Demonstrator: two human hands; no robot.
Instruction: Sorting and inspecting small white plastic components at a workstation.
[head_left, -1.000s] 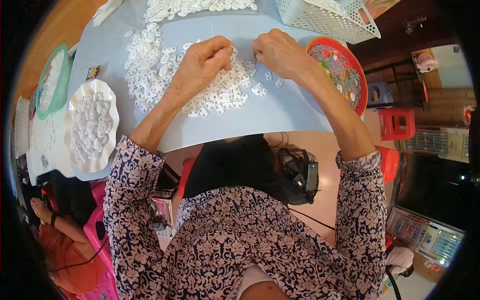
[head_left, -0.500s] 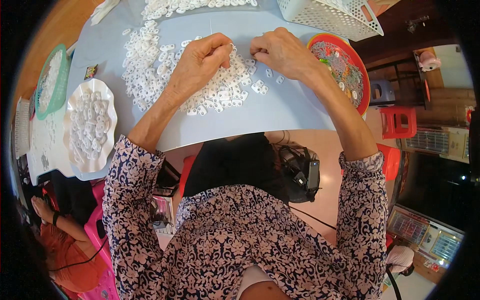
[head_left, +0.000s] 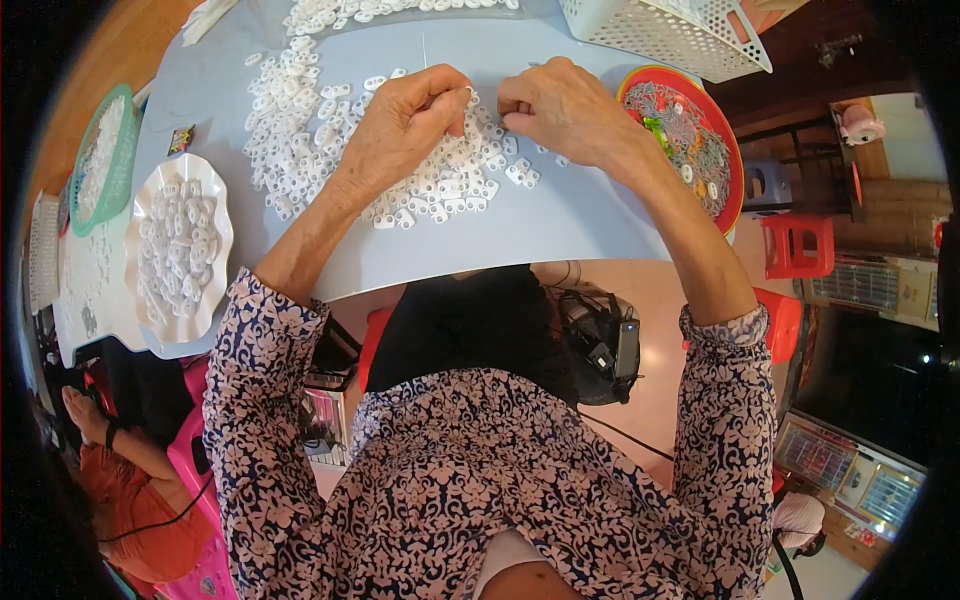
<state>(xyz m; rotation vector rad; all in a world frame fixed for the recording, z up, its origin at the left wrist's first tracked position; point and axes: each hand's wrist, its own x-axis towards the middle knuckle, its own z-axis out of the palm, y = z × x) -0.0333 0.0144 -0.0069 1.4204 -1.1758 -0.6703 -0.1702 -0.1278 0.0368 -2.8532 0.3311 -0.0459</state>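
Observation:
Small white oval plastic pieces with dark holes (head_left: 290, 140) lie in a loose spread over the pale blue-grey table (head_left: 560, 220). Above this spread is my left hand (head_left: 405, 120), thumb and fingers pinched together, with a bit of a white plastic piece showing at the fingertips. To its right, my right hand (head_left: 565, 105) has its fingers curled in and pressed together; whatever they hold is hidden. Beside my right wrist stands a red-rimmed bowl (head_left: 738, 170) of thin grey parts (head_left: 680, 120), with a few white pieces and a green scrap among them.
At the left, a white scalloped dish (head_left: 226, 255) and a green basket (head_left: 128, 185) hold more white pieces. A white perforated basket (head_left: 665, 40) stands at the far right. A small wrapped packet (head_left: 182, 139) lies near the dish. Another person's hand (head_left: 85, 415) shows at lower left.
My right hand has shifted slightly left and its fingers have tilted down, closer to the white pieces. My left hand stays almost in place, still pinched.

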